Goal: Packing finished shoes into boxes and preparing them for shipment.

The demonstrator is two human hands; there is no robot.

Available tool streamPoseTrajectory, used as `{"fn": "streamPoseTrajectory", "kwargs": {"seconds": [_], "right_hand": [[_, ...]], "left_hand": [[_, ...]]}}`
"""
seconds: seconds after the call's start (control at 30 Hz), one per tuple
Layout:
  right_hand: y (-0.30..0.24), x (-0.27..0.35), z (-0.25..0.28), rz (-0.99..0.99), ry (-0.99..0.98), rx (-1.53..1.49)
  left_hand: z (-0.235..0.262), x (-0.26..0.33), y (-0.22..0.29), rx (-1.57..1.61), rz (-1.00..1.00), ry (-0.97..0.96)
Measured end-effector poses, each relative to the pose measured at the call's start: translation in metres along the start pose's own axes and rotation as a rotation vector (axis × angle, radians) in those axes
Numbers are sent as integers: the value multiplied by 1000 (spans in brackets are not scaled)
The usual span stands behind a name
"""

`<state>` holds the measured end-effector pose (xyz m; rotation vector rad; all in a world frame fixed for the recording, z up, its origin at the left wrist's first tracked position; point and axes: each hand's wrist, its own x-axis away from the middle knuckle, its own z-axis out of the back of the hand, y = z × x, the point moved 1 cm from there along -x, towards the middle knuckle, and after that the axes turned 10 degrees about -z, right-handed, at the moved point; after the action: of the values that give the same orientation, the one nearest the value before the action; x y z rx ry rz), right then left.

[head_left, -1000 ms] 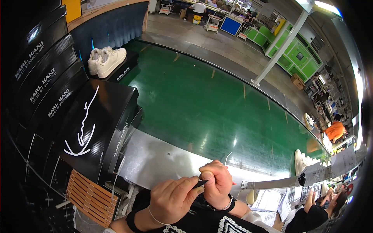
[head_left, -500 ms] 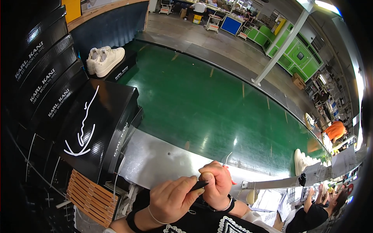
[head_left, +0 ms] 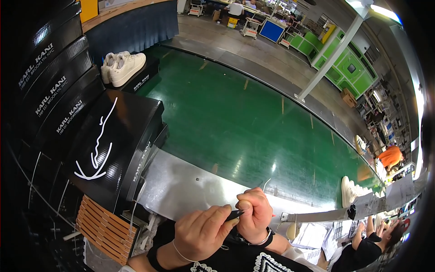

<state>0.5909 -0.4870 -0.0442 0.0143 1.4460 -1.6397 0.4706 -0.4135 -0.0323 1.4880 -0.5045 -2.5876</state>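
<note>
Both hands meet low in the middle of the head view, in front of the metal table edge. My left hand (head_left: 199, 233) is closed, its thumb and fingers pinching one end of a small slim black piece (head_left: 234, 215). My right hand (head_left: 255, 215) is closed round the other end with its thumb on top. What the black piece is cannot be made out. A thin white curved strand or wire (head_left: 267, 182) shows just beyond the right hand, and a thin pointed tip (head_left: 260, 185) seems to stick out above its knuckles; fingers hide the rest.
A green conveyor belt (head_left: 217, 122) runs beyond the metal ledge (head_left: 181, 183). Left stand black shoeboxes (head_left: 122, 149), with cream sneakers (head_left: 129, 70) on one behind. White sneakers (head_left: 351, 192) line the belt's right end. Papers (head_left: 315, 235) and a co-worker (head_left: 378, 245) are at lower right.
My right hand has turned and shifted slightly right. A red part seen beside it before is now hidden. Both hands keep hold of the black piece; the view has shifted a little.
</note>
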Motion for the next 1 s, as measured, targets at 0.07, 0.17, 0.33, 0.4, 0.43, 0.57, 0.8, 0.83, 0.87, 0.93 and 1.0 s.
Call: {"fn": "streamPoseTrajectory", "kwargs": {"seconds": [0.07,0.17,0.33,0.4,0.43,0.57,0.8,0.83,0.87,0.93,1.0], "right_hand": [[0,0,0,8,0,-3],[1,0,-1,15,-10,-6],[0,-1,-1,12,-18,-10],[-1,0,-2,10,-20,-15],[-1,0,-2,-3,-31,-28],[-1,0,-3,-14,-40,-39],[-2,0,-3,-23,-28,-60],[-1,1,-3,-27,-18,-54],[-1,1,-3,-31,-9,-49],[-2,0,-2,-27,-4,-35],[-2,0,-2,-22,0,-21]], "left_hand": [[0,0,0,17,4,-1],[0,2,-2,33,20,1],[1,1,-1,40,33,-2],[1,2,-1,41,39,-6],[1,3,-2,59,45,3],[1,3,-1,85,60,3],[1,5,-2,108,69,33],[0,5,-2,97,64,29],[0,5,-3,86,60,25],[0,3,-1,82,58,22],[0,3,-1,78,57,21]]}}
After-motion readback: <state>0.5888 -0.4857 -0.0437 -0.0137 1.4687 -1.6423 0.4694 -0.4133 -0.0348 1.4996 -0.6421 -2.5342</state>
